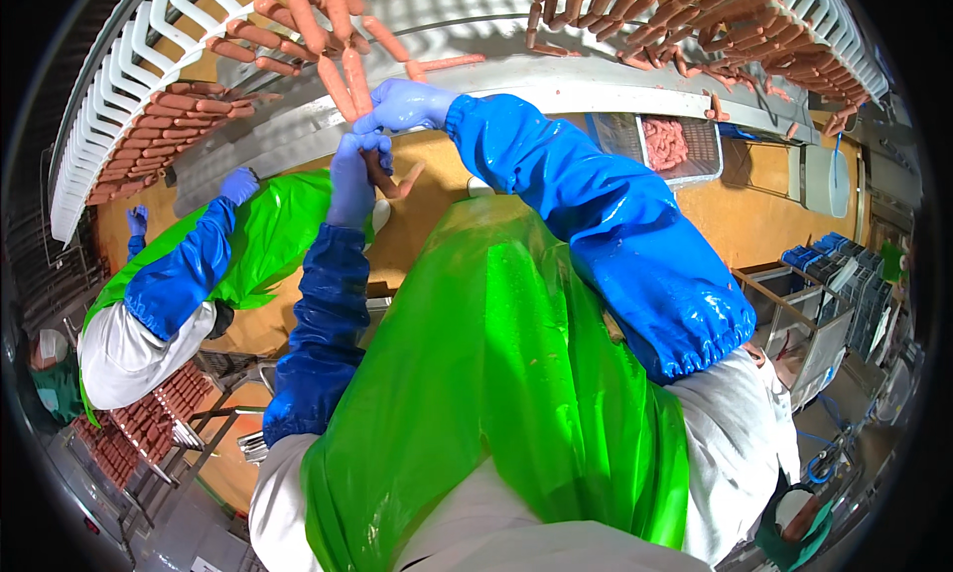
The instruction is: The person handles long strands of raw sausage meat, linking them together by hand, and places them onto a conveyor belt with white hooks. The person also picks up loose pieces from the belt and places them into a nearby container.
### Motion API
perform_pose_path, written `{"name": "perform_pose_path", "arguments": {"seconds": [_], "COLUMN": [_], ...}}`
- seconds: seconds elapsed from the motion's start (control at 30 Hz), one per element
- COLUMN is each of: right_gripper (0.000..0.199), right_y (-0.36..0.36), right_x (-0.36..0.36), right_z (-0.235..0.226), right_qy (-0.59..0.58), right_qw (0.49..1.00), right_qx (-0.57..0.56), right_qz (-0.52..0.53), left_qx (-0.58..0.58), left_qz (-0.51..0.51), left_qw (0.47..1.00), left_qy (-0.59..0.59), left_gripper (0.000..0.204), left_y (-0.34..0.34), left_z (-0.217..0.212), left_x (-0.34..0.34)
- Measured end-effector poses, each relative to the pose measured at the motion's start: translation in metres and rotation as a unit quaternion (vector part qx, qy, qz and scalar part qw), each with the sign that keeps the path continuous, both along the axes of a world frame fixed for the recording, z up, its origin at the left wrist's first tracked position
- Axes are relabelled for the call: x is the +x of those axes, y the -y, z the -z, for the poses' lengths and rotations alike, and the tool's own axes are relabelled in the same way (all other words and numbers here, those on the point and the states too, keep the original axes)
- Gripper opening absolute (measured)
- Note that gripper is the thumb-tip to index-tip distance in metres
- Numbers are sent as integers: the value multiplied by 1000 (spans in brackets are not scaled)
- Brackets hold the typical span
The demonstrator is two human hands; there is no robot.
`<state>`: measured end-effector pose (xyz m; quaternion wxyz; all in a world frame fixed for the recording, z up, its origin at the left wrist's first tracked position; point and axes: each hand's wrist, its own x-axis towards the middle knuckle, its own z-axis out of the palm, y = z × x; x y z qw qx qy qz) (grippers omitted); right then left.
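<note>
Over the surface's (pixel 596 97) near edge, sausage links (pixel 354 80) clamped in both my gloved hands.
Thin purple film wrinkles over my left hand (pixel 351 175), which is closed around the smooth, plump links, their ends sticking out below; my right hand (pixel 410 105) pinches the same links just above, its fingertips touching the left. From there the links (pinkish, round-tipped) reach up over the shiny metal toward other sausages by white curved hooks (pixel 68 165). Wet, creased blue sleeves (pixel 596 195) cover my forearms. Past the right one, the surface's front edge leaves room for moving toward a plastic crate (pixel 705 150) of lumpy pink meat (pixel 665 142). Leftward it is tighter: a co-worker's gloved hand (pixel 238 186) is near that edge.
</note>
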<state>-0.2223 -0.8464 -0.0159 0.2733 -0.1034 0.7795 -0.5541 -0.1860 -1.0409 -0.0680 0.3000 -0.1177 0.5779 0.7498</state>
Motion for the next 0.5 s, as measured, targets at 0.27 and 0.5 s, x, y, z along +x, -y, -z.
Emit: {"name": "perform_pose_path", "arguments": {"seconds": [0.27, 0.5], "right_gripper": [39, 38], "right_y": [19, 12], "right_x": [-6, -16], "right_z": [50, 51], "right_qy": [-31, -15], "right_qw": [994, 991], "right_qx": [94, 126], "right_qz": [52, 44], "left_qx": [41, 19], "left_qz": [40, 107], "left_qw": [979, 970], "left_qy": [195, 217], "left_gripper": [27, 29], "left_y": [12, 38], "left_z": [-3, -3], "left_x": [16, 33]}}
